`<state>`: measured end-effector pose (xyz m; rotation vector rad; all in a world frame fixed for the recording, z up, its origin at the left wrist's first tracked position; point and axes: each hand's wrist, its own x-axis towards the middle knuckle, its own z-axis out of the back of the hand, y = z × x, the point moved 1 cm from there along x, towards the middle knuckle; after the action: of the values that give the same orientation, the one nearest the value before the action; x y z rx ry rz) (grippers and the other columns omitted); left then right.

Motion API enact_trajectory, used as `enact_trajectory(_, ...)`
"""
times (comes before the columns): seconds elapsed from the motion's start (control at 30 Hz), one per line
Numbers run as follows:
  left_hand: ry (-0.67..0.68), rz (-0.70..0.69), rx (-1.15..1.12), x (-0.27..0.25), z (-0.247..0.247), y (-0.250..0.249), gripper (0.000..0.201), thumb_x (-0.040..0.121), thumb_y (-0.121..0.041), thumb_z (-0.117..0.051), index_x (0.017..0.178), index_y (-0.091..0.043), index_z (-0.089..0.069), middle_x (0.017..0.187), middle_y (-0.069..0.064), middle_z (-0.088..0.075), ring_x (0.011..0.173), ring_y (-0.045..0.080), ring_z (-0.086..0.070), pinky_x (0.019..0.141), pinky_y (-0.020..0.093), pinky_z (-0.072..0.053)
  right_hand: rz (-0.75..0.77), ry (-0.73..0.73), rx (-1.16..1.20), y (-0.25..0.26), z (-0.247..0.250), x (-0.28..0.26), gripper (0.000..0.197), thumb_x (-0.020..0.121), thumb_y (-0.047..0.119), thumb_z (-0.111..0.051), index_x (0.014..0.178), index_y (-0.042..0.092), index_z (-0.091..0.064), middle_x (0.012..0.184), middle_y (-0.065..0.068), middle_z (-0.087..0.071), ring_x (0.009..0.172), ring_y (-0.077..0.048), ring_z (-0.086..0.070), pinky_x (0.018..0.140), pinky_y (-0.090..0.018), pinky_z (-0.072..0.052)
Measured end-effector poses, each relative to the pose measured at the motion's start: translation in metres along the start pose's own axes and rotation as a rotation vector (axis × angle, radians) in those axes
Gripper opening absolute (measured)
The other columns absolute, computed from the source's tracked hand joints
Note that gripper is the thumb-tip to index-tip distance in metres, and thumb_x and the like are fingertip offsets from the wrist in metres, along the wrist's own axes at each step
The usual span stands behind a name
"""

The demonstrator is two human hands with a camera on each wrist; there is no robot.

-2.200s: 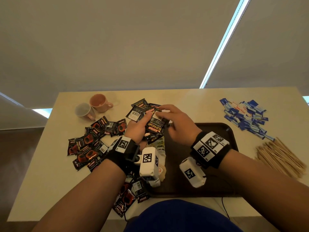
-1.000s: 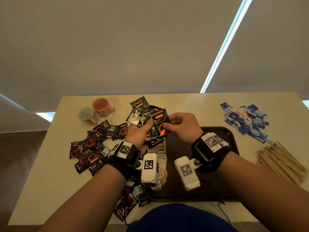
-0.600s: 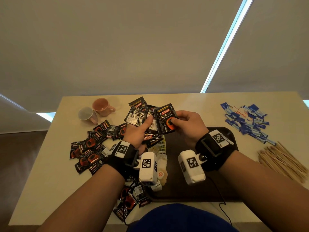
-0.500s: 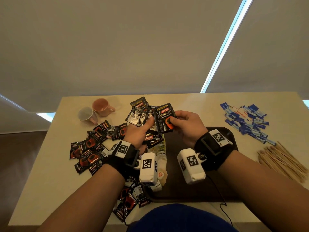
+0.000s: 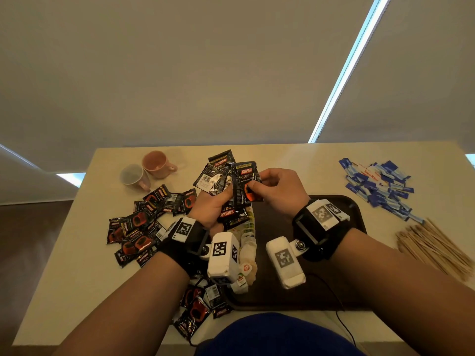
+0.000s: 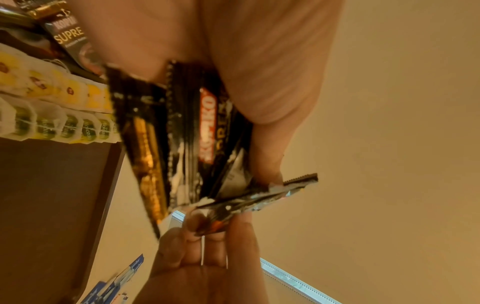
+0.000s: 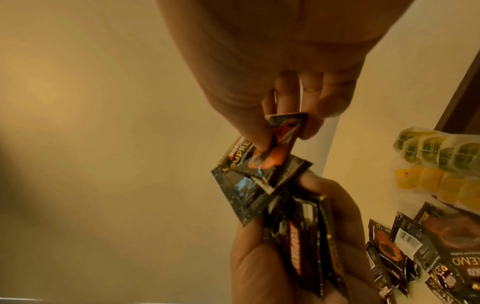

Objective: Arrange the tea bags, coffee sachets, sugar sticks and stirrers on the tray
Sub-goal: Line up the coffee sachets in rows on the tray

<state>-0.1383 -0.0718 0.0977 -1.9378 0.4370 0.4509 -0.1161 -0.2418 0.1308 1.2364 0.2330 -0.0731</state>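
Our left hand [image 5: 214, 204] grips fanned coffee sachets [image 5: 218, 176]; right hand [image 5: 279, 187] pinches one sachet [image 5: 248, 179]. Slick foil; fan could spill onto desk [image 5: 295, 158].

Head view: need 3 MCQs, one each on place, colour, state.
1. Where do the wooden stirrers lie?
A. on the tray
B. on the table right of the tray
C. in a cup

2. What colour are the sugar sticks?
A. blue and white
B. green
C. black

3. What is the right hand doing?
A. resting flat
B. pinching one coffee sachet
C. gripping a cup

Key: B, the pile sits off the tray; A, blue-white wrappers; B, thumb and fingers clamp the sachet beside the left hand and its bunch of sachets.
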Motion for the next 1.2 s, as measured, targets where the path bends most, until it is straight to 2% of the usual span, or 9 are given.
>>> enact_trajectory(0.17, -0.003, 0.030, 0.005, 0.003, 0.002, -0.001, 0.070, 0.073, -0.031, -0.084, 0.131, -0.001, -0.059, 0.105, 0.023, -0.072, 0.094, 0.038, -0.070, 0.086, 0.054, -0.054, 0.013, 0.013, 0.016, 0.000, 0.002, -0.001, 0.008, 0.087, 0.019, -0.074, 0.086, 0.017, -0.066, 0.084, -0.007, -0.073, 0.074, -0.017, -0.068, 0.061, -0.022, -0.048)
enact_trajectory(0.53, -0.121, 0.043, 0.140, 0.007, 0.005, -0.007, 0.034, 0.090, -0.017, -0.070, 0.116, 0.004, -0.065, 0.073, 0.003, -0.076, 0.064, 0.018, -0.073, 0.070, 0.039, -0.057, -0.106, 0.000, 0.250, -0.001, 0.004, -0.006, 0.008, 0.089, 0.011, -0.069, 0.095, 0.006, -0.065, 0.090, -0.013, -0.074, 0.075, -0.018, -0.072, 0.054, -0.021, -0.053)
enact_trajectory(0.6, -0.129, 0.040, 0.134, 0.008, 0.004, -0.005, 0.028, 0.088, -0.016, -0.072, 0.109, 0.001, -0.066, 0.071, 0.003, -0.075, 0.061, 0.018, -0.072, 0.057, 0.033, -0.057, -0.120, 0.019, 0.307, 0.001, 0.004, -0.008, 0.005, 0.090, 0.007, -0.067, 0.094, 0.007, -0.064, 0.087, -0.011, -0.074, 0.073, -0.016, -0.073, 0.055, -0.022, -0.055)
enact_trajectory(0.73, -0.124, 0.074, 0.117, 0.008, 0.000, -0.003, 0.058, 0.071, -0.026, -0.087, 0.115, 0.005, -0.066, 0.079, 0.009, -0.076, 0.063, 0.019, -0.073, 0.050, 0.027, -0.055, -0.089, 0.014, 0.307, 0.001, 0.002, -0.008, 0.008, 0.089, 0.005, -0.068, 0.096, 0.006, -0.063, 0.089, -0.013, -0.074, 0.076, -0.021, -0.074, 0.059, -0.027, -0.059)
enact_trajectory(0.83, -0.144, 0.010, 0.114, 0.008, -0.001, -0.006, 0.026, 0.085, -0.005, -0.073, 0.108, 0.003, -0.066, 0.066, 0.003, -0.074, 0.055, 0.015, -0.071, 0.045, 0.023, -0.052, -0.007, -0.023, 0.145, -0.001, 0.002, -0.006, 0.011, 0.089, 0.009, -0.069, 0.095, 0.010, -0.061, 0.091, -0.010, -0.073, 0.081, -0.024, -0.074, 0.064, -0.034, -0.061)
enact_trajectory(0.93, -0.155, -0.026, 0.136, 0.005, -0.004, -0.007, 0.023, 0.085, -0.004, -0.074, 0.107, -0.001, -0.068, 0.075, 0.006, -0.076, 0.062, 0.017, -0.073, 0.050, 0.027, -0.055, 0.080, -0.055, -0.013, -0.002, -0.001, -0.004, 0.013, 0.087, 0.017, -0.070, 0.093, 0.019, -0.059, 0.093, -0.004, -0.072, 0.081, -0.021, -0.073, 0.068, -0.044, -0.062)
enact_trajectory(1.0, -0.145, -0.033, 0.138, 0.006, -0.005, -0.006, 0.028, 0.084, -0.007, -0.076, 0.110, -0.002, -0.070, 0.094, 0.014, -0.077, 0.078, 0.026, -0.075, 0.067, 0.039, -0.061, 0.092, -0.058, -0.047, -0.001, -0.004, -0.005, 0.015, 0.089, 0.015, -0.067, 0.100, 0.018, -0.056, 0.094, -0.001, -0.072, 0.076, -0.018, -0.073, 0.066, -0.045, -0.062)
enact_trajectory(1.07, -0.127, -0.065, 0.145, 0.007, -0.004, -0.005, 0.033, 0.085, -0.009, -0.076, 0.116, -0.002, -0.068, 0.104, 0.017, -0.075, 0.090, 0.032, -0.074, 0.081, 0.049, -0.060, 0.070, -0.056, -0.045, 0.001, -0.006, -0.007, 0.018, 0.093, 0.012, -0.062, 0.108, 0.017, -0.053, 0.090, 0.001, -0.073, 0.069, -0.015, -0.073, 0.065, -0.041, -0.062)
enact_trajectory(1.2, -0.139, -0.126, 0.190, 0.009, -0.002, -0.004, 0.040, 0.085, -0.008, -0.076, 0.123, -0.005, -0.064, 0.108, 0.011, -0.075, 0.096, 0.029, -0.074, 0.082, 0.044, -0.058, 0.099, -0.078, -0.184, 0.006, -0.007, -0.010, 0.022, 0.096, 0.016, -0.058, 0.117, 0.019, -0.056, 0.087, 0.005, -0.072, 0.073, -0.011, -0.071, 0.072, -0.030, -0.061)
